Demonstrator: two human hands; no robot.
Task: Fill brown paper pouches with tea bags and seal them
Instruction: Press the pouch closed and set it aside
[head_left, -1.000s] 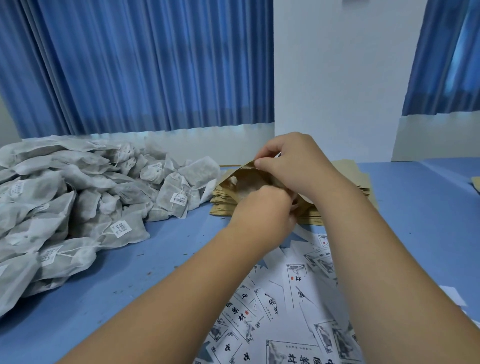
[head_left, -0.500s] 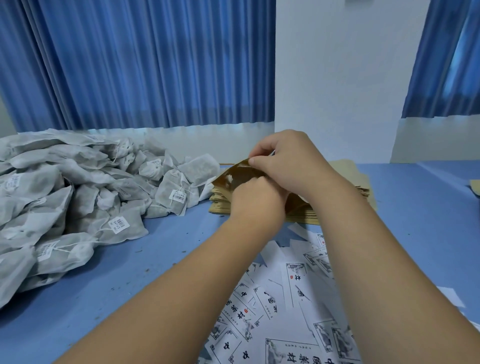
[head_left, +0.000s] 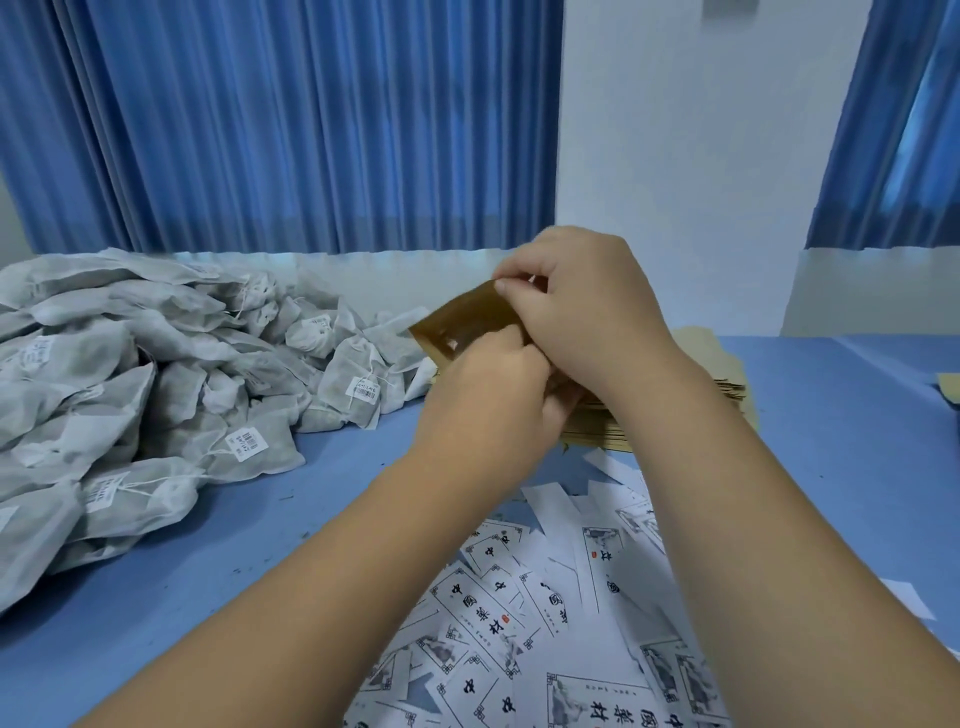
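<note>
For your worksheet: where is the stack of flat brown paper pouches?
Head view, right of centre: the stack lies on the blue table behind the right hand.

The lower right part of the brown paper pouch (head_left: 467, 325) is hidden behind the left hand (head_left: 488, 395) and right hand (head_left: 587, 306), so its contents cannot be told. The right forearm covers much of the stack of flat tan paper pouches (head_left: 722, 374). The heap of white mesh tea bags (head_left: 130, 374) runs off the left edge, and its barcode tags (head_left: 248, 443) are too small to read. The bottom edge cuts the scattered white printed labels (head_left: 488, 613).
</note>
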